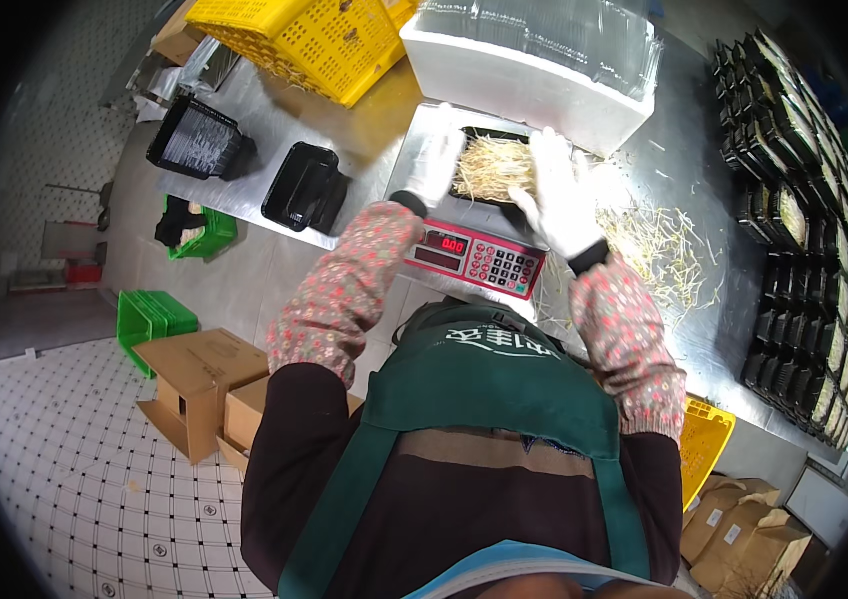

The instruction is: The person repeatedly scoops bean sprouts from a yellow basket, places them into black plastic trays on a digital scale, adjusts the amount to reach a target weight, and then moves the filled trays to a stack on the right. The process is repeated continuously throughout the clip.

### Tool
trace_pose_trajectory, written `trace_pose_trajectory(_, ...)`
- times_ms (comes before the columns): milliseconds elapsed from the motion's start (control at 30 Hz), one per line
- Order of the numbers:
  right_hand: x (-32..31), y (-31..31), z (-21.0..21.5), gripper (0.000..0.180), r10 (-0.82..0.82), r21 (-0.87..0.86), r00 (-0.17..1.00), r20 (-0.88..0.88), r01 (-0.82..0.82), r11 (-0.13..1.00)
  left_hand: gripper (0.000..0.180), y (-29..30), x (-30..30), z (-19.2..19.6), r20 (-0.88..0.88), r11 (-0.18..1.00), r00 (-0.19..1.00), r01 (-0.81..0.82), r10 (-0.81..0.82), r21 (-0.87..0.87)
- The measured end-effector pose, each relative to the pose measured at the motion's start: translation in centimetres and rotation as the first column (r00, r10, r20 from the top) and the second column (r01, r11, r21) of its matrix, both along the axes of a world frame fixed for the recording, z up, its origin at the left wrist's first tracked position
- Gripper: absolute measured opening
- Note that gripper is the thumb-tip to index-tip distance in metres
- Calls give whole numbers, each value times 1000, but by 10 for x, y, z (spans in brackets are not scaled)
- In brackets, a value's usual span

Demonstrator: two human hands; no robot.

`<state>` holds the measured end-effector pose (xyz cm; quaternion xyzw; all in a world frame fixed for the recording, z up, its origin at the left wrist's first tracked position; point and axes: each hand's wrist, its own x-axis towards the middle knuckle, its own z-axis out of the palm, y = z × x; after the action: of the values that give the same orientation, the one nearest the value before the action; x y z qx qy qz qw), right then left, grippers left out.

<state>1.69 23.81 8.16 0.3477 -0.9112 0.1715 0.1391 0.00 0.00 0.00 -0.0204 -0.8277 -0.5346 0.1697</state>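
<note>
A black plastic tray heaped with pale, thin sprouts sits on the metal plate of a red-framed digital scale. My left hand, in a white glove, lies along the tray's left side with its fingers stretched forward. At the opposite side, my gloved right hand has its fingers extended and its thumb apart, near the sprouts. Glare washes out the gloves, so whether the fingers touch the tray is hard to see. Loose sprouts lie scattered on the metal table to the right.
Stacked clear lids fill a white foam box behind the scale. A yellow crate stands at the back left. Black trays are on the left, and filled trays are stacked high along the right edge. Cardboard boxes stand below left.
</note>
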Motion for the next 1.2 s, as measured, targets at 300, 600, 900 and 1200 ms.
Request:
trace_pose_trajectory(300, -28, -29, -3, 82, 154, 62, 966, 208, -170, 984, 42, 9, 22, 31, -176, 701, 982, -80, -66, -709)
trace_pose_trajectory(600, -43, 27, 41, 28, -44, 172, 924, 379, -24, 985, 41, 13, 20, 32, -129, 537, 992, -111, 5, -836)
trace_pose_trajectory(900, -61, 113, 41, 22, -106, -38, 866, 489, 142, 989, 45, 17, 22, 28, -100, 555, 995, -69, -27, -829)
trace_pose_trajectory(1200, -35, 199, -40, 23, -284, 7, 612, 738, 414, 910, 63, -40, 26, 58, 104, 855, 973, 128, -206, 503)
